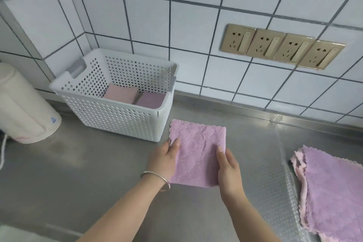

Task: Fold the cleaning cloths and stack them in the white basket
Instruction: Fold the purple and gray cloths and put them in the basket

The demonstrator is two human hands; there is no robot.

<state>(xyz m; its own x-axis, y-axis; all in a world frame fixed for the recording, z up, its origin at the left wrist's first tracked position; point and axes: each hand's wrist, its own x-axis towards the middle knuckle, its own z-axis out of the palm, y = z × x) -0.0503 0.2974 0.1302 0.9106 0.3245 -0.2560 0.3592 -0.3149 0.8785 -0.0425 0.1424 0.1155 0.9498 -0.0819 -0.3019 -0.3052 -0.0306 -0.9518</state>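
Both grips are pinching a folded purple cloth (197,151): the left hand (167,158) at its left edge, the right hand (228,167) at its right edge, just above the steel surface (88,173). Beyond the left grip is sitting the white basket (117,108), holding folded cloths (135,96). Right of the right grip, unfolded cloths (332,188) are lying piled.

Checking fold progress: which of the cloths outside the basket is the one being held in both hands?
The purple cloth just right of the white basket, gripped by left hand and right hand. The unfolded pile at far right lies untouched.

Cloth pile (332,192) and paper roll (25,104) cut by frame edges; left-hand fingers under folded cloth (196,153).
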